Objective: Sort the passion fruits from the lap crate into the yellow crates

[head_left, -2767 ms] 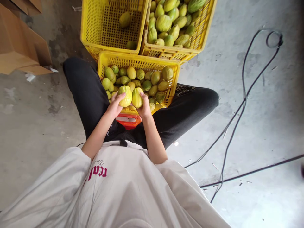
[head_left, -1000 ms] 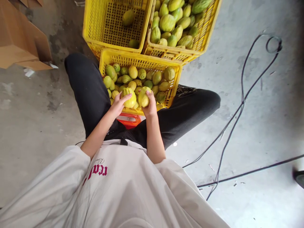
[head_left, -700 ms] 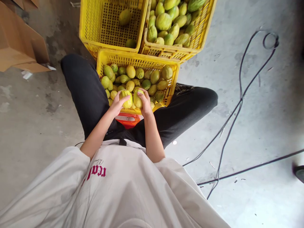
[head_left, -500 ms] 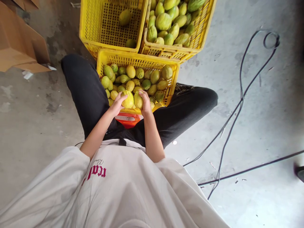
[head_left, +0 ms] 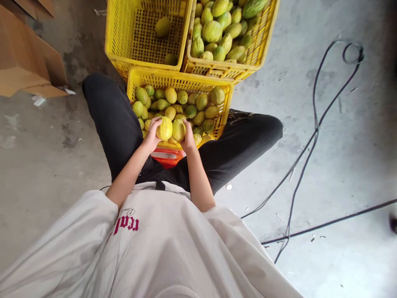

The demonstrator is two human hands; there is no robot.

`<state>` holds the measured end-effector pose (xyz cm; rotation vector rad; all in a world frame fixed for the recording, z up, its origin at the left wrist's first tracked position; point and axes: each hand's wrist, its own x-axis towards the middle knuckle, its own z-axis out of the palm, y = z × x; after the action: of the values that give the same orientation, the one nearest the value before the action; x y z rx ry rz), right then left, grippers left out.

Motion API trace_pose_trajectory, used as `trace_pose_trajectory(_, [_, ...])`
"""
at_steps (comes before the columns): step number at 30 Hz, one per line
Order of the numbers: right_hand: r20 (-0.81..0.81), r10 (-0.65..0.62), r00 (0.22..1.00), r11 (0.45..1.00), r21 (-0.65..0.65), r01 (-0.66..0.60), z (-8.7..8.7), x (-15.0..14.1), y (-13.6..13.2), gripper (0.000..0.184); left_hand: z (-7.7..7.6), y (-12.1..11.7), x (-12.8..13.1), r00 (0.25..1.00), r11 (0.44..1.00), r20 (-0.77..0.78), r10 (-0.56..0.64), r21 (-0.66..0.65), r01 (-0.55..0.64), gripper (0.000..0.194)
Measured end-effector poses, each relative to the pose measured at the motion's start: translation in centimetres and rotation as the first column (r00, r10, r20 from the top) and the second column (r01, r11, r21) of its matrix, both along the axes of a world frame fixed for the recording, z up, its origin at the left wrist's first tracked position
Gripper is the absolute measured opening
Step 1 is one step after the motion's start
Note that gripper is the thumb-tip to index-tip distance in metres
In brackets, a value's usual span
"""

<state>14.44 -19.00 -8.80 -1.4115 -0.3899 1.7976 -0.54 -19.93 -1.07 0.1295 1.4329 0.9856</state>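
Both hands are above the near edge of a yellow plastic crate that stands between my knees. My left hand is closed round the side of a yellow papaya. A second, yellow-green papaya is gripped in my right hand, thumb and fingers on its outer side. The two fruits are side by side, almost touching. Under them the crate holds many green and yellow papayas, lying loose in a heap.
Behind it stand two more yellow crates: the left one with a couple of papayas, the right one heaped with them. Part of a red-orange object shows below the near crate. Cardboard boxes lie left; black cable crosses the right floor.
Both papayas have turned a little in my hands, and my fingers have shifted on them. The hands stay over the same spot of the crate, while the view has shifted slightly.
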Motion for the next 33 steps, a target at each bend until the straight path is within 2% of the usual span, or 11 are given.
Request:
trace_pose_trajectory(3, [-0.057, -0.036, 0.998, 0.998, -0.057, 0.033, 0.5, -0.2, 0.4, 0.034, 0.3, 0.4, 0.0, 0.997, 0.996, 0.034, 0.073, 0.057, -0.075, 0.020])
trace_pose_trajectory(6, [-0.090, -0.038, 0.995, 0.999, -0.031, 0.036, 1.0, -0.2, 0.4, 0.032, 0.4, 0.4, -0.1, 0.992, 0.988, 0.066, 0.105, 0.106, -0.112, 0.022])
trace_pose_trajectory(9, [-0.076, -0.038, 0.996, 0.999, 0.011, 0.039, 1.1, 0.1, 0.0, 0.039, 0.4, 0.2, -0.1, 0.994, 0.992, 0.093, 0.056, 0.108, -0.066, 0.019])
trace_pose_trajectory(13, [-0.052, 0.029, 0.998, 0.996, 0.080, -0.025, 0.6, 0.5, -0.5, 0.050, 0.0, -0.2, -0.1, 0.992, 0.996, 0.117, -0.044, 0.084, 0.034, 0.021])
trace_pose_trajectory(20, [0.089, -0.006, 0.996, 0.981, 0.193, -0.011, -1.0, 0.5, -0.7, 0.063, -1.1, -0.4, 0.0, 0.997, 0.998, 0.049, -0.063, 0.003, 0.063, 0.023])
trace_pose_trajectory(23, [0.098, 0.000, 0.995, 0.984, 0.176, -0.017, -1.0, 0.4, -0.7, 0.063, -1.0, -0.3, 0.1, 0.997, 1.000, 0.079, -0.014, 0.001, 0.014, 0.018])
trace_pose_trajectory(26, [0.029, -0.015, 0.999, 0.982, 0.191, 0.009, 0.0, 0.3, -0.4, 0.057, -0.5, -0.1, 0.0, 0.988, 0.997, 0.129, 0.080, 0.003, -0.081, 0.002])
trace_pose_trajectory(30, [0.002, 0.069, 0.998, 0.986, 0.151, -0.068, 1.8, 0.5, 0.2, 0.058, 0.4, 0.3, -0.4, 0.958, 0.976, 0.197, 0.210, 0.010, -0.216, 0.029])
trace_pose_trajectory(33, [0.024, 0.097, 0.995, 0.989, 0.110, -0.099, 2.1, 0.4, 0.3, 0.059, 1.1, 0.4, -0.4, 0.954, 0.976, 0.211, 0.213, 0.003, -0.219, 0.038])
